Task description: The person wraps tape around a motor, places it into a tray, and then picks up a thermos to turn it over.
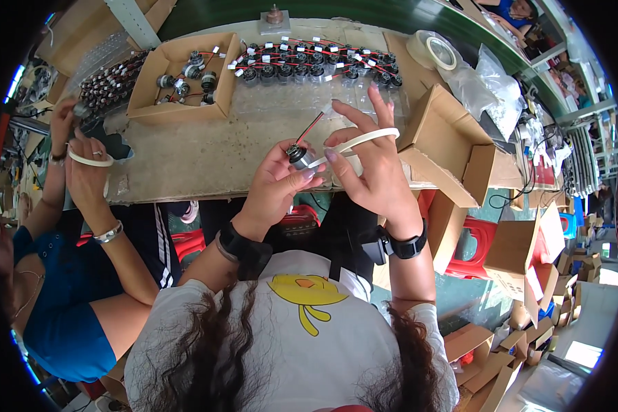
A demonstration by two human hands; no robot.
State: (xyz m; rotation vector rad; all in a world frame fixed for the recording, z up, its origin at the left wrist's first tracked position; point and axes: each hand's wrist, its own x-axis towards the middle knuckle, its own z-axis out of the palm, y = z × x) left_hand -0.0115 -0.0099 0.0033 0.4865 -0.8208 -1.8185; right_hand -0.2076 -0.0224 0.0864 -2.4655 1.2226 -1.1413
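Note:
My left hand (pixel 271 180) grips a small round motor (pixel 298 156) with a black top and a silver body, just above the table's near edge. Red and black wires (pixel 314 126) rise from it to a white connector near my right fingertips. A narrow roll of white tape (pixel 369 137) hangs around fingers of my right hand (pixel 372 168). Thumb and finger of that hand pinch the tape near a short strip (pixel 318 163), which reaches the motor's side. Other fingers of the right hand are spread upward.
A carton (pixel 228 103) with several motors stands back left, beside rows of wired motors (pixel 302 67) on a clear plastic tray. An open carton (pixel 453 137) and large tape rolls (pixel 432 51) are at right. At left, a co-worker's hands (pixel 86 165) handle a similar part.

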